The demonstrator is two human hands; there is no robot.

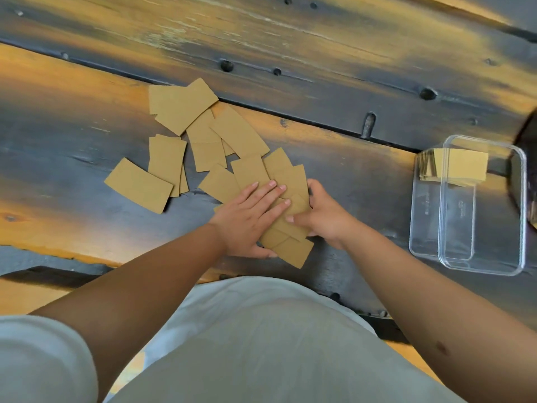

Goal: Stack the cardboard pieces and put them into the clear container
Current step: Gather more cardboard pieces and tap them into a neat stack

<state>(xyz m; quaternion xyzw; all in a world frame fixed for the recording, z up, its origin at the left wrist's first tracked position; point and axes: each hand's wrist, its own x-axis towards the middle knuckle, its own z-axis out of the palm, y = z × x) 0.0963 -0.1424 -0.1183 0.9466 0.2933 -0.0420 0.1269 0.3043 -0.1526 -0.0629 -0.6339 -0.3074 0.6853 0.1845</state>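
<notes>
Head view: left hand (pixel 250 216) flat, right hand (pixel 319 219) grip holding cardboard pieces (pixel 290 199); clear container (pixel 482 257) apart.

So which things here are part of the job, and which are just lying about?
Job:
- loose cardboard pieces
- pieces under left hand and right hand
- clear container
- stack inside it

Lying about:
- wooden table
- dark object at the right edge

Bare table (pixel 357 181) lies between the scattered cardboard pieces (pixel 203 141) and the clear container (pixel 494 257) at right, whose upright walls and stacked cards (pixel 453 168) narrow its far end.
</notes>
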